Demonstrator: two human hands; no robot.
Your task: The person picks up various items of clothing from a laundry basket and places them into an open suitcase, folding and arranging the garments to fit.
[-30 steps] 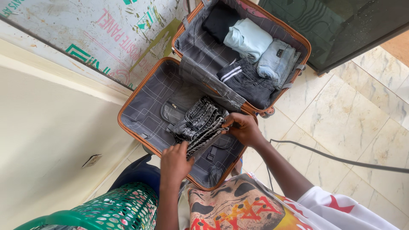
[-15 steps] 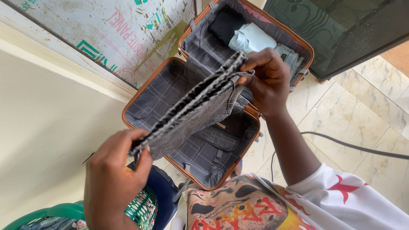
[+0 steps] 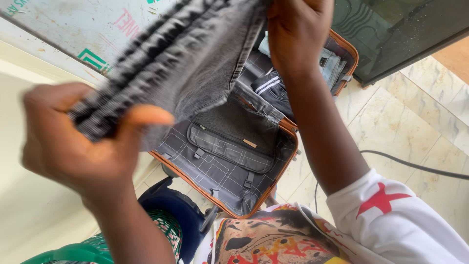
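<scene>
Both my hands hold a folded pair of dark grey jeans (image 3: 190, 63) up close to the camera, above an open suitcase (image 3: 220, 161). My left hand (image 3: 78, 142) grips the waistband end at the lower left. My right hand (image 3: 295, 29) pinches the other end at the top. The suitcase has an orange rim and a grey checked lining. Its near half shows only the zipped pocket; its far half holds folded clothes (image 3: 281, 88), partly hidden by my right arm and the jeans.
A green plastic laundry basket (image 3: 166, 234) stands at the bottom left beside a dark blue item (image 3: 168, 203). A black cable (image 3: 415, 166) runs over the marble floor tiles at right. A dark glass door (image 3: 400, 34) is at the top right, a protected panel (image 3: 73, 29) at the top left.
The jeans lay in the near half of the suitcase a second ago; both hands have lifted them up towards the camera, stretched between them.
</scene>
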